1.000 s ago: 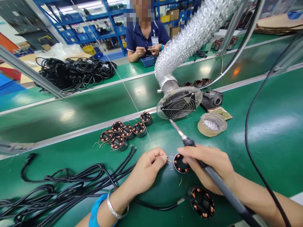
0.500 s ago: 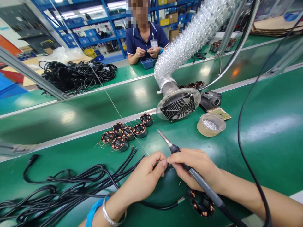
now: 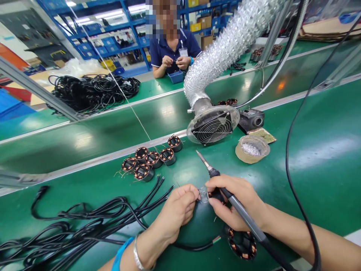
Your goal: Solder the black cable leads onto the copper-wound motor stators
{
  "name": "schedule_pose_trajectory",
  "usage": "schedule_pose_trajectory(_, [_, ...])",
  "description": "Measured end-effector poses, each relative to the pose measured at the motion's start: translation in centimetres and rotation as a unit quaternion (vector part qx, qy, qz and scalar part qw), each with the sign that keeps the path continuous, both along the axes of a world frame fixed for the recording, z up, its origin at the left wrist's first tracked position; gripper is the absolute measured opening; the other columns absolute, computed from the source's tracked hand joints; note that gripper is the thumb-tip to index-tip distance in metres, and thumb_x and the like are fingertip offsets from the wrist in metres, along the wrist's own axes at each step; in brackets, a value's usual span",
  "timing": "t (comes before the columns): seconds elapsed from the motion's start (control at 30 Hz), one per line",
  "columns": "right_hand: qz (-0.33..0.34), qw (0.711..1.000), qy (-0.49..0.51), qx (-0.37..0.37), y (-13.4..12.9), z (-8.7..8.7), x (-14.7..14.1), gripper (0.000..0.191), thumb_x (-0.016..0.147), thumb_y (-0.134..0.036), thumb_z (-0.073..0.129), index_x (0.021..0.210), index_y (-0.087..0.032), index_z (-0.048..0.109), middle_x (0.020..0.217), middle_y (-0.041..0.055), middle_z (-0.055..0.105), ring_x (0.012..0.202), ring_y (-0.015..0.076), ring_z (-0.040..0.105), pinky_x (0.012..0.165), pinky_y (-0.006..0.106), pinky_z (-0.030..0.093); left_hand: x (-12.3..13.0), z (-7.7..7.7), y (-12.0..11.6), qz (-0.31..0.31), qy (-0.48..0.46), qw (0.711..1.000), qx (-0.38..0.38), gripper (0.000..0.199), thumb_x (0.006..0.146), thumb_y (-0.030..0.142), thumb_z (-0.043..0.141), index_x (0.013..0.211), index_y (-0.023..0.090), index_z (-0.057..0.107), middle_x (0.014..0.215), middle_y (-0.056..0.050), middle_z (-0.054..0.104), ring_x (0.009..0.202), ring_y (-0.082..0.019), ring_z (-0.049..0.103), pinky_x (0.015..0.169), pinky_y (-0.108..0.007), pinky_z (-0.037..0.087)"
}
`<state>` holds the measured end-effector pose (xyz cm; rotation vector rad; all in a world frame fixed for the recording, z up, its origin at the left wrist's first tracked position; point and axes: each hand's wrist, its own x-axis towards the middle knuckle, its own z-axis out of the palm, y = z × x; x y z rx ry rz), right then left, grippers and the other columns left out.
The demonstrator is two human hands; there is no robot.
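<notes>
My right hand [image 3: 239, 195] grips a soldering iron [image 3: 242, 214], its metal tip angled up and to the left. Behind its thumb and forefinger, part of a copper-wound motor stator [image 3: 217, 195] shows, mostly hidden. My left hand [image 3: 180, 205] is closed in a pinch, with thin wires [image 3: 202, 193] sticking out between its fingertips and my right hand. A fine strand [image 3: 138, 119] runs down from above toward my left hand. Below my right hand lies another stator [image 3: 241, 244], close to the bared end of a black cable [image 3: 197, 247].
Several stators [image 3: 152, 159] stand left of the fume extractor [image 3: 213, 128]. A round tub [image 3: 252, 149] and black holder [image 3: 252, 119] sit right of it. Black power cords [image 3: 93, 222] cover the left bench. Across the bench sits a co-worker [image 3: 175, 49] near piled cables [image 3: 93, 88].
My hands have moved slightly apart, showing thin wires between them and a stator behind my right fingers. The iron has shifted a little right.
</notes>
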<state>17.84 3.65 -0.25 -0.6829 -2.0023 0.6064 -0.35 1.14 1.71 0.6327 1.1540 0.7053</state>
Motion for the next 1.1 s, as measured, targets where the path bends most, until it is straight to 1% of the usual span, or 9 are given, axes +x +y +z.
schedule_pose_trajectory(0.1, [0.023,0.999,0.015,-0.034,-0.2,-0.1,-0.1,0.034,0.081,-0.005,0.056,0.111,-0.019,0.056,0.083,-0.0003,0.067,0.067,0.0098,0.063,0.066,0.019,0.053,0.2,-0.1,-0.1,0.015,0.018,1.0,0.013,0.031,0.068,0.043,0.068,0.065,0.019,0.047,0.042,0.015,0.026,0.036,-0.001,0.01,0.035,-0.016,0.007])
schedule_pose_trajectory(0.2, [0.038,0.998,0.024,-0.034,-0.3,-0.2,-0.4,0.037,0.081,-0.004,0.056,0.115,-0.02,0.055,0.087,-0.0002,0.068,0.075,0.0101,0.067,0.072,0.018,0.055,0.3,-0.3,-0.1,0.026,0.036,0.999,0.027,0.033,0.069,0.044,0.067,0.064,0.02,0.046,0.042,0.015,0.024,0.036,-0.001,0.01,0.034,-0.015,0.008])
schedule_pose_trajectory(0.3, [0.043,0.998,0.031,-0.014,-0.2,-0.3,-0.5,0.037,0.083,-0.006,0.056,0.117,-0.021,0.054,0.089,0.0004,0.069,0.076,0.0109,0.068,0.073,0.02,0.056,0.4,-0.4,-0.1,0.025,0.041,0.999,0.026,0.033,0.069,0.044,0.067,0.064,0.02,0.046,0.041,0.016,0.023,0.036,-0.002,0.01,0.034,-0.015,0.009])
schedule_pose_trajectory(0.4, [0.021,0.999,0.035,0.024,0.1,-0.7,-0.4,0.029,0.089,-0.006,0.051,0.113,-0.02,0.057,0.09,0.0014,0.071,0.075,0.0116,0.069,0.071,0.021,0.056,0.4,-0.4,-0.2,0.026,0.046,0.998,0.03,0.032,0.071,0.043,0.067,0.065,0.02,0.045,0.041,0.015,0.023,0.036,-0.002,0.011,0.035,-0.016,0.01])
schedule_pose_trajectory(0.53, [-0.022,0.999,0.022,0.034,0.7,-1.2,-0.2,0.021,0.092,-0.008,0.049,0.107,-0.02,0.058,0.085,0.0013,0.071,0.069,0.0119,0.068,0.065,0.022,0.055,0.6,-0.5,-0.3,0.024,0.068,0.996,0.049,0.031,0.073,0.044,0.066,0.067,0.02,0.046,0.043,0.015,0.024,0.038,-0.003,0.011,0.036,-0.016,0.01])
schedule_pose_trajectory(0.73, [-0.015,0.999,0.028,0.042,0.7,-0.8,0.2,0.022,0.091,-0.008,0.051,0.108,-0.019,0.06,0.085,0.0019,0.072,0.072,0.0126,0.067,0.068,0.023,0.054,0.7,-0.8,-0.3,0.011,0.114,0.991,0.075,0.032,0.077,0.046,0.063,0.068,0.021,0.046,0.045,0.014,0.022,0.039,-0.005,0.011,0.038,-0.018,0.01])
schedule_pose_trajectory(0.87, [-0.006,1.0,0.029,-0.004,-0.4,0.7,1.8,0.028,0.093,-0.007,0.05,0.116,-0.019,0.061,0.088,0.0016,0.072,0.074,0.0117,0.067,0.069,0.023,0.055,0.7,-1.1,-0.4,0.006,0.157,0.981,0.117,0.027,0.08,0.043,0.06,0.068,0.021,0.048,0.047,0.013,0.022,0.041,-0.006,0.014,0.04,-0.019,0.013])
schedule_pose_trajectory(0.97, [-0.024,0.998,0.043,-0.049,-1.2,1.9,3.3,0.032,0.094,-0.014,0.054,0.125,-0.021,0.06,0.091,0.0024,0.071,0.075,0.0124,0.065,0.069,0.024,0.054,0.8,-1.0,-0.5,-0.006,0.182,0.974,0.134,0.024,0.081,0.04,0.057,0.069,0.02,0.05,0.047,0.012,0.022,0.041,-0.007,0.016,0.042,-0.021,0.014])
schedule_pose_trajectory(1.1, [-0.066,0.989,0.082,-0.104,-1.5,2.1,4.3,0.022,0.092,-0.023,0.057,0.11,-0.024,0.068,0.084,0.0023,0.07,0.068,0.0144,0.061,0.06,0.026,0.051,0.9,-0.7,-0.3,-0.008,0.196,0.97,0.141,0.024,0.082,0.039,0.056,0.068,0.021,0.051,0.047,0.011,0.023,0.042,-0.008,0.017,0.043,-0.022,0.016])
